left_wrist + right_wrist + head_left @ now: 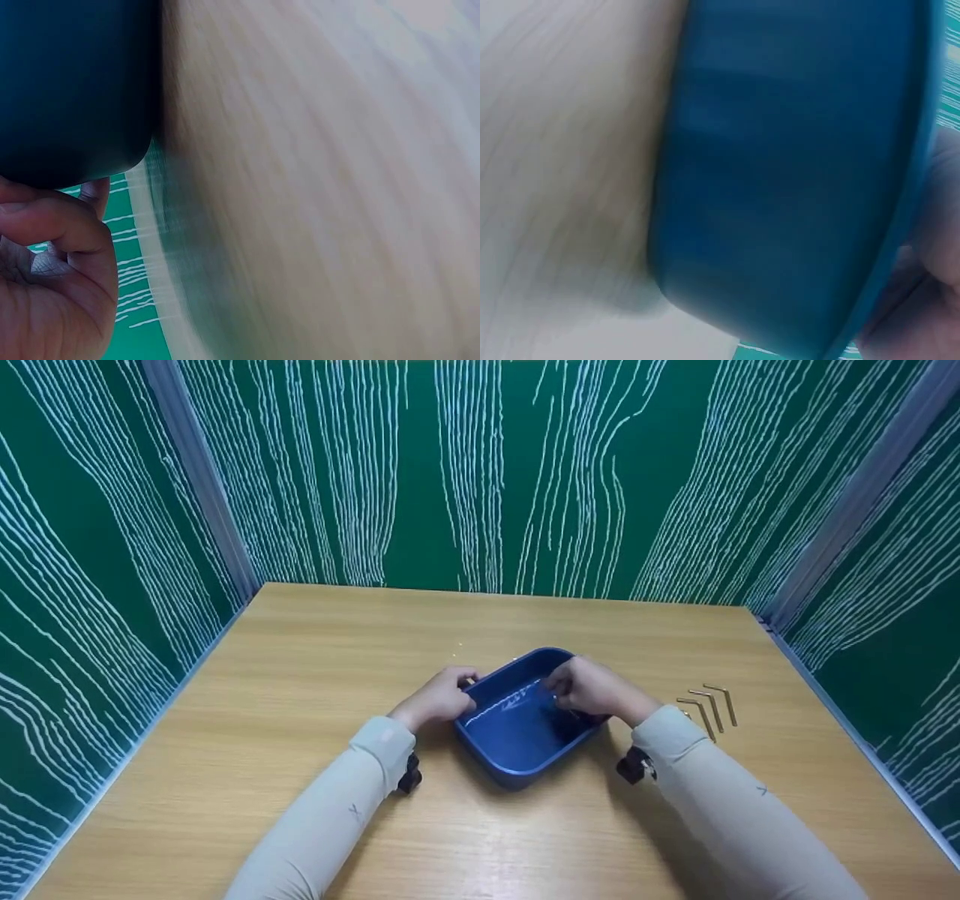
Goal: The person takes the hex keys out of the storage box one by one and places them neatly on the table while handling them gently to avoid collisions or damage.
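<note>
A deep blue rectangular plastic bin (517,735) with rounded corners sits at an angle on the wooden table. At its left rim, my left hand (442,695) grips the wall. The left wrist view has the same hand (60,270) with curled fingers against the bin's dark outer side (75,90). My right hand (589,688) reaches over the right rim, its curled fingers down inside the bin; I cannot tell whether they hold something. From the right wrist, the bin's outer wall (780,165) hides most of that hand (922,285).
Right of the bin, three L-shaped brass-coloured hex keys (712,709) lie side by side, close to my right sleeve (675,735). Tiny pale specks (460,649) dot the table behind the bin. Green walls with white wavy lines (465,472) enclose the table (315,645).
</note>
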Motion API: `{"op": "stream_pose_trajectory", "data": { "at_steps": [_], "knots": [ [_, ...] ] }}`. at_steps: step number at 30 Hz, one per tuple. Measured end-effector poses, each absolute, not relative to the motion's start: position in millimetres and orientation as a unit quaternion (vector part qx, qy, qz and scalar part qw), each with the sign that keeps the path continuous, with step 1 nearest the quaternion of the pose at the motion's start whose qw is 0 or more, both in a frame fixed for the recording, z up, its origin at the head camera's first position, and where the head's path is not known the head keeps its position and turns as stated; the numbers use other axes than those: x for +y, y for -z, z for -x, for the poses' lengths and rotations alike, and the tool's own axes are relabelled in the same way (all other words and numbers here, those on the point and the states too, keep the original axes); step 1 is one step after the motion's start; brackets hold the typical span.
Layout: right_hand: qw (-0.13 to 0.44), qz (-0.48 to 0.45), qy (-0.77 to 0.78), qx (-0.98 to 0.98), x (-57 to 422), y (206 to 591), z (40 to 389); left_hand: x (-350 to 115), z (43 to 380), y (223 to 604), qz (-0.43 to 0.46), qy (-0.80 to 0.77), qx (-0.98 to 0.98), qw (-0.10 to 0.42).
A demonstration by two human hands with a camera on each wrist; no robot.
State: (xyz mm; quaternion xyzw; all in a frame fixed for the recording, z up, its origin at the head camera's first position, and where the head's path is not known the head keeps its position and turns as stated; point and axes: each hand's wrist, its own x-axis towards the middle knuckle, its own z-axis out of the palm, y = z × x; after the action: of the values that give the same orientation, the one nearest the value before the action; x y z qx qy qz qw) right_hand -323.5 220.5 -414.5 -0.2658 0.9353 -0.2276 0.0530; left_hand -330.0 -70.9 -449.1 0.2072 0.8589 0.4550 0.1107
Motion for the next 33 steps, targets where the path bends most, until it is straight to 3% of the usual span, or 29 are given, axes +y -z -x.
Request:
{"op": "stream_pose_trajectory", "data": {
  "at_steps": [20,33],
  "knots": [
    [-0.018,0.227,0.283,0.932,264,387,318,-72,332,449,-0.213,-0.439,0.866,0.108],
    [-0.018,0.162,0.336,0.928,285,378,309,-73,329,448,-0.216,-0.437,0.865,0.118]
  ]
}}
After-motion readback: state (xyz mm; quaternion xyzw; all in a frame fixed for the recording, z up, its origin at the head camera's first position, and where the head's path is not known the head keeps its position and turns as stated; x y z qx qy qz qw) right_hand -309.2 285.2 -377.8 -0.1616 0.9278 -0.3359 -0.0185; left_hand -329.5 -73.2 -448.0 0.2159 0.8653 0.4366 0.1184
